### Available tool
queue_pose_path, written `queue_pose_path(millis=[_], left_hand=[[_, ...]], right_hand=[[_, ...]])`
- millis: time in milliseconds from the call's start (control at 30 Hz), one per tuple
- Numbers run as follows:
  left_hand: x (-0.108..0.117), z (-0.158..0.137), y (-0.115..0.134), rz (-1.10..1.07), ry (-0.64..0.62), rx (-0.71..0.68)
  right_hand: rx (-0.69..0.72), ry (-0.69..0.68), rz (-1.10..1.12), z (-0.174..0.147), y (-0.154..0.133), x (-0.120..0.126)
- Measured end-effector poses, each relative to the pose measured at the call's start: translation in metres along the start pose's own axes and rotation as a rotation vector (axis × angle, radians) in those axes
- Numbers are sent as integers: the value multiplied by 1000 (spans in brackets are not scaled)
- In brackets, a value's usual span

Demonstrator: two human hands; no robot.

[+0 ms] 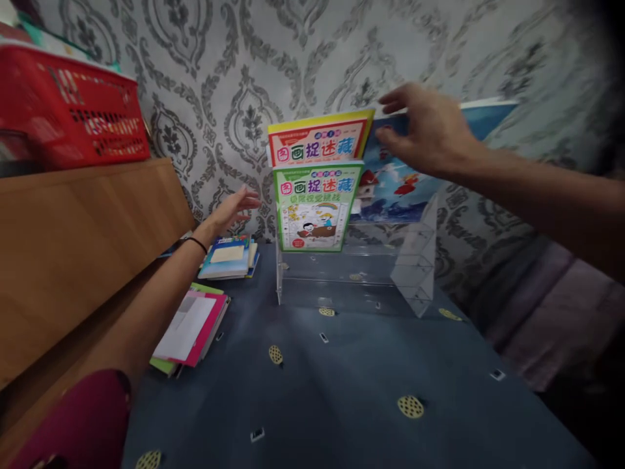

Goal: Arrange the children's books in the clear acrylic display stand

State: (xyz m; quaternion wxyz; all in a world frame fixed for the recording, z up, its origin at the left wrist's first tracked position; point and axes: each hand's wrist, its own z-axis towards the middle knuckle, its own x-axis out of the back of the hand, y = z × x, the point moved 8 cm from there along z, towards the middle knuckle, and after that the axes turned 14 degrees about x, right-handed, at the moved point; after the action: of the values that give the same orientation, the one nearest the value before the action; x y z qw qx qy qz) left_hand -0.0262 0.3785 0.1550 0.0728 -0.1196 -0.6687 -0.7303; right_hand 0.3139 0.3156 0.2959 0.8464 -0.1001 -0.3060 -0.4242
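A clear acrylic book rack (415,267) stands on the table against the wall. On its left side a green-bordered picture book (317,208) sits in front of a red one (317,144), with a yellow edge showing behind. To their right is a blue picture book (390,189) with a house and a red figure on its cover. My right hand (424,127), fingers apart, is in front of the blue book's upper part and hides some of it. Left of the rack, my left hand (237,208) hangs in the air with fingers stretched and nothing in it.
Stacked books (227,259) lie at the back left, and a second pile with a pink book (205,332) is nearer. A wooden cabinet (92,241) bearing a red basket (107,117) borders the left. Dark blue patterned cloth (342,384) covers the table.
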Motion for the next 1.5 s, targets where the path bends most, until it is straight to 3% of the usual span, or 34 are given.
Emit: queue_pose_path(millis=[167, 300, 433, 533, 600, 700, 800, 900, 967, 1100, 1300, 1500], left_hand=[[57, -37, -55, 263, 86, 205], [90, -79, -107, 526, 95, 336], [107, -125, -156, 843, 77, 409], [114, -160, -187, 930, 120, 489], [113, -179, -201, 998, 149, 536], [105, -195, -212, 1125, 163, 549], [96, -199, -212, 1213, 175, 530], [86, -200, -208, 1245, 199, 486], [77, -202, -206, 1252, 197, 444], [59, -209, -201, 1251, 197, 418], [19, -219, -186, 1120, 182, 332], [-15, -234, -171, 931, 127, 214]], right_hand=[[46, 180, -32, -33, -8, 10], [262, 327, 140, -81, -52, 8], [431, 267, 333, -135, -112, -30], [403, 133, 644, -170, -156, -83], [299, 14, 841, -189, -188, -125], [26, -245, 1164, -212, -247, -195], [-435, -444, 1527, -231, -306, -256], [-858, -550, 1840, -244, -355, -290], [-974, -560, 1936, -245, -373, -295], [-1048, -566, 1985, -252, -380, -290], [-1001, -659, 2001, -267, -375, -275], [-1009, -569, 1912, -268, -371, -278]])
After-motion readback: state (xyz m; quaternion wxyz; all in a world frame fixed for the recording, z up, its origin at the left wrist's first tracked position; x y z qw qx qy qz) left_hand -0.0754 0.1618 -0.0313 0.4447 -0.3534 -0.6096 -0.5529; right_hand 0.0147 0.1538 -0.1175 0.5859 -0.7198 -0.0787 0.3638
